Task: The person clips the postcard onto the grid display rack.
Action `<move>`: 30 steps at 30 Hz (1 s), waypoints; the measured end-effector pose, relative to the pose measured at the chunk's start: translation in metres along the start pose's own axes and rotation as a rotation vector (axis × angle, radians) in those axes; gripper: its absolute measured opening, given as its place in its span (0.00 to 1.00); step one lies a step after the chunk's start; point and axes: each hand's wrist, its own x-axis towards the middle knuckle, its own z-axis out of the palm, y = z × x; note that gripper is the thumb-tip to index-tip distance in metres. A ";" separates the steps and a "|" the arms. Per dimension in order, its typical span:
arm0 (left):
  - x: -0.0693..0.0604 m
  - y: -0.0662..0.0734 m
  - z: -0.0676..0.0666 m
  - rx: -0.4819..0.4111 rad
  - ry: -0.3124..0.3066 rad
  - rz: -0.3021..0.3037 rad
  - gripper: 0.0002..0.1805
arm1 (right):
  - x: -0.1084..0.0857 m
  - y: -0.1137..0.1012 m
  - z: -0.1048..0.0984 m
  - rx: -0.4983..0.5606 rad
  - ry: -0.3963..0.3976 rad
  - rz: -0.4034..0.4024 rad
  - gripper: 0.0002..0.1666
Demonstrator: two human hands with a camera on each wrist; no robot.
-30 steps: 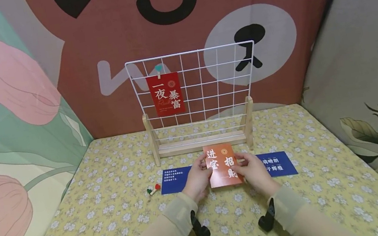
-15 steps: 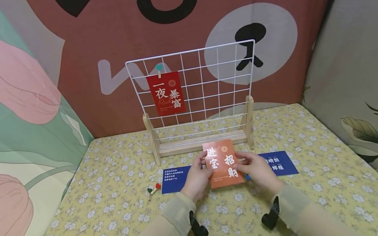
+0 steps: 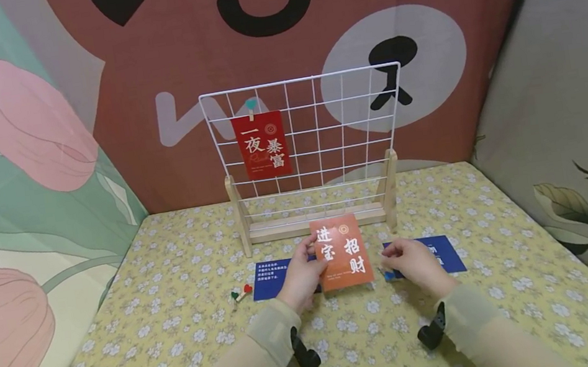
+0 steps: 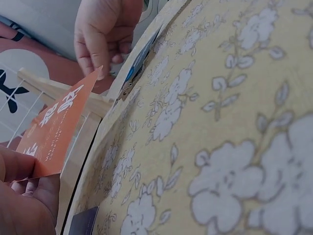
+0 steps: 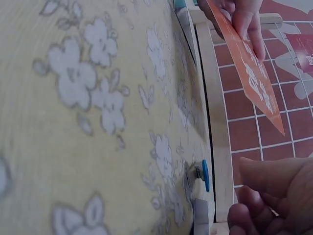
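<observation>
L hand (image 3: 301, 273): pinching orange card by its left edge, thumb on front.
Orange card (image 3: 342, 255): in L hand, tilted up, in front of rack, betw. hands. Prob. v. light, thin stiff paper; sheen, so maybe a bit slippery. Corners & faces could crease. Best held by side edges, approx. mid-height, light pinch.
Blue clip (image 3: 390, 275): right of orange card, by R hand; prob. light, sprung, small, easily knocked; grip its rear end.
R hand (image 3: 416, 261): fingers loosely curled, thumb apart, nothing seen in grasp; just above blue clip, touch not seen.
Green & red clips (image 3: 241, 293): on cloth, left of L blue card.
L blue card (image 3: 273, 279): flat, partly behind L hand.
Rack (image 3: 281, 232): white wire grid, wood stand; red card (image 3: 262, 147) hangs upper left, teal clip (image 3: 251, 105) at its top.
R blue card (image 3: 452, 253): flat, partly under R hand.
Cloth (image 3: 206, 359): yellow, floral, covers tabletop.
Room: tulip drape (image 3: 32, 126) left, bear backdrop (image 3: 186, 180) behind, grey floral drape (image 3: 568, 88) right.
</observation>
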 end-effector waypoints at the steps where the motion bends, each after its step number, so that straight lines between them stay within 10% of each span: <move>1: -0.001 0.001 0.000 0.002 -0.002 0.002 0.35 | -0.001 0.000 -0.001 -0.012 -0.005 0.009 0.12; 30: -0.002 0.003 -0.005 -0.045 0.005 -0.002 0.34 | -0.008 0.002 0.008 -0.240 -0.092 -0.053 0.04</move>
